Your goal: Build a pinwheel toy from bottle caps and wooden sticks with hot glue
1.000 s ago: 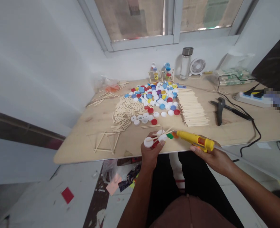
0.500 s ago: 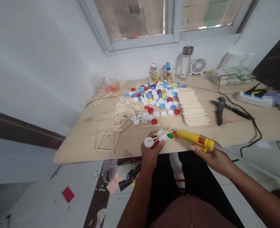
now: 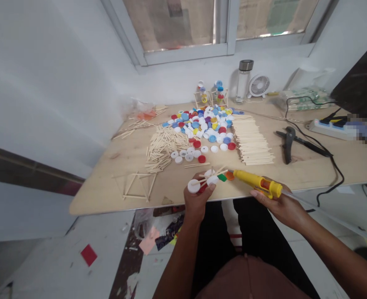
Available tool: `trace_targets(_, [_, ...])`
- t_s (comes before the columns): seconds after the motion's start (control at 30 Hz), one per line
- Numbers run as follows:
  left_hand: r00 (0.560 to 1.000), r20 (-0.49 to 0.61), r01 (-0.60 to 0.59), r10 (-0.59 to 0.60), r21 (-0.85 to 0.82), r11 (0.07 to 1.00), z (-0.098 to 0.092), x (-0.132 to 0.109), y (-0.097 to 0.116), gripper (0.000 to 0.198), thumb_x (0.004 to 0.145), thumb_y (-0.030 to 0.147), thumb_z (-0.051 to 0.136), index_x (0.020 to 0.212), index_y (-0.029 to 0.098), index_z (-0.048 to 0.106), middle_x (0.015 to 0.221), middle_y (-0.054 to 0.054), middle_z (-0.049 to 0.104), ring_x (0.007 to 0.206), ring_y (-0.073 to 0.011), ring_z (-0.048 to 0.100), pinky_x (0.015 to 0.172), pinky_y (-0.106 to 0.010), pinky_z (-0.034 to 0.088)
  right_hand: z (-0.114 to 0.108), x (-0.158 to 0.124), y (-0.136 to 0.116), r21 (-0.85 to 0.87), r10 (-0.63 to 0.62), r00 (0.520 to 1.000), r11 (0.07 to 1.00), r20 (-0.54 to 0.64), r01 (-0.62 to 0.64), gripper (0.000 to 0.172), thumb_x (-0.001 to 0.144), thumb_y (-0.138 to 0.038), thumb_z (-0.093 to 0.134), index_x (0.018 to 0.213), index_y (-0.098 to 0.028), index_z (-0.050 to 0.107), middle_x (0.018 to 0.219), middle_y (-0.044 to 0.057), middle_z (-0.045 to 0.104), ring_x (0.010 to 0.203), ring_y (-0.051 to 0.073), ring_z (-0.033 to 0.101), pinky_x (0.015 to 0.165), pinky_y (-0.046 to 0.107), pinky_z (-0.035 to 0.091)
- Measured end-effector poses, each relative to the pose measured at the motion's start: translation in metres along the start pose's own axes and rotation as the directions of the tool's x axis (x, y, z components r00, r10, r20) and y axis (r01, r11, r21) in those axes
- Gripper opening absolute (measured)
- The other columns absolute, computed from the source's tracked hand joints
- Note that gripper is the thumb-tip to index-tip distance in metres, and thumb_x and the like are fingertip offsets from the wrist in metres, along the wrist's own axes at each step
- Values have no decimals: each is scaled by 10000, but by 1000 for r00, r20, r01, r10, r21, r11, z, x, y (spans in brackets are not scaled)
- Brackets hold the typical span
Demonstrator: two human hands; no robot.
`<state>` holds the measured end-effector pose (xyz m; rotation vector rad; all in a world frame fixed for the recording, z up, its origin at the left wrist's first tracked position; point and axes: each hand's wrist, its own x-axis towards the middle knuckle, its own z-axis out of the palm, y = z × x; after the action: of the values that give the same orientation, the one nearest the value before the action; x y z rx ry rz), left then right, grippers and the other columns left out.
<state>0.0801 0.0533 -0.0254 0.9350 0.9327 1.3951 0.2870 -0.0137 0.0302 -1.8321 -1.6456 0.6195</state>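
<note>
Gripping cap-&-stick piece [image 3: 207, 181] in L hand [image 3: 196, 199], fingers curled firmly round it, w/ R hand [image 3: 279, 207] wrapped round yellow hot glue gun [image 3: 254, 182], nozzle [image 3: 235, 172] pointing 9 o'clock just beside piece, best held steady, both hands low over edge of plywood table [image 3: 92, 203].

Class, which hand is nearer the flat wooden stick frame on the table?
Left. The left hand is a short way right of the frame; the right hand is much farther right.
</note>
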Motion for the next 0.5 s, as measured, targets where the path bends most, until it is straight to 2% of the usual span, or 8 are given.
trace_targets(0.13, [1000,17,-4,4,-1,1000,-2,1,-2,381,601,261,804,948,170,674,934,-49,722,851,-174,668,819,-284,514,-1,0,1,-15,-7,1000,1000,-10,6,319,798,-522,550,859,-226,652,792,47,697,713,225,657,612,300,502])
trace_targets(0.33, [1000,-9,6,-6,-27,1000,-2,2,-2,368,577,310,817,884,160,681,976,-71,720,938,-212,663,889,-328,499,-5,-1,-2,17,-40,994,999,99,38,254,820,-470,544,841,-229,621,730,1,662,651,184,626,568,268,478])
trace_targets(0.5, [1000,-19,3,-5,-68,998,-3,3,-3,349,570,313,824,836,163,656,974,-60,713,933,-203,660,871,-319,502,-15,2,16,73,22,1000,997,2,-22,238,780,-463,596,839,-233,598,595,-29,583,538,166,565,485,264,445])
